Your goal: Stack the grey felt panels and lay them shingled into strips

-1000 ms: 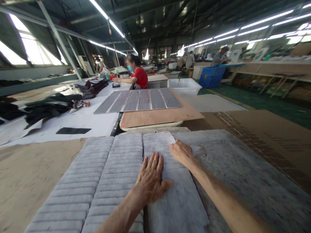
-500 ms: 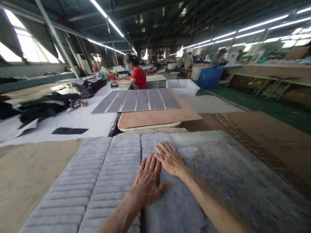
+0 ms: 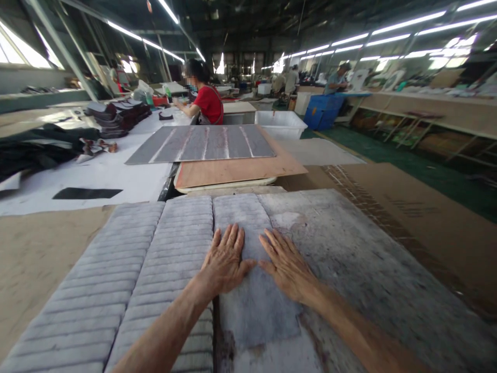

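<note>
The grey cloth strip (image 3: 256, 303) lies right under my palms, its long axis running away from me, beside the ribbed cloth (image 3: 180, 248) on my left. My left hand (image 3: 227, 259) rests flat over the strip's left side, its wrist close to the seam; my right hand (image 3: 287, 264) lies flat at the right edge, nearest the bare board (image 3: 376, 274). Neither is nearer: the strip sits between and beneath both. My fingers are outstretched, slightly spread, gripping nothing, the thumbs pointing towards each other.
</note>
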Tool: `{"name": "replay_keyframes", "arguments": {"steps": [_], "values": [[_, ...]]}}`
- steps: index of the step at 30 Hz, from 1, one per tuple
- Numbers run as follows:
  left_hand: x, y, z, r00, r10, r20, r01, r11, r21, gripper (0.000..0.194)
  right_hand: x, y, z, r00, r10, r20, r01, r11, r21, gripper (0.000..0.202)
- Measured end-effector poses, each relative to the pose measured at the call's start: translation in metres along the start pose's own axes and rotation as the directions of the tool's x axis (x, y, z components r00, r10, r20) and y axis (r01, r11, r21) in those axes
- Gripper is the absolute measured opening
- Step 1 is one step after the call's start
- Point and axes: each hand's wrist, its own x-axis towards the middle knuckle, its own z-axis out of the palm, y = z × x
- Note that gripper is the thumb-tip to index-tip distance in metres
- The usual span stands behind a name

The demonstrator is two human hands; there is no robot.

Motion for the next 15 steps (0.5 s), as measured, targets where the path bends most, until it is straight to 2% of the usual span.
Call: {"name": "replay_keyframes", "arguments": {"steps": [5,9,12,15], "values": [[0.003,-0.005,-0.002,0.999,0.024,0.025,-0.024,1.0,-0.01,0.075,-0.003,-0.003,0.006,0.999,0.038,0.014,-0.038,0.999,-0.003,0.055],[0.001,-0.018,-0.014,0.999,0.026,0.026,-0.026,1.0,-0.015,0.065,0.0,-0.004,-0.003,0.998,0.06,0.034,-0.061,0.998,0.006,0.059],[-0.018,-0.024,-0.03,0.995,-0.075,-0.066,0.075,0.997,-0.001,0.062,-0.006,-0.012,-0.014,0.997,0.077,-0.018,-0.076,0.997,0.005,0.064],[-0.055,-0.017,-0.046,0.968,-0.138,-0.21,0.148,0.989,0.031,0.059,-0.018,-0.028,-0.017,0.994,0.013,-0.109,-0.013,1.0,0.003,0.064]]}}
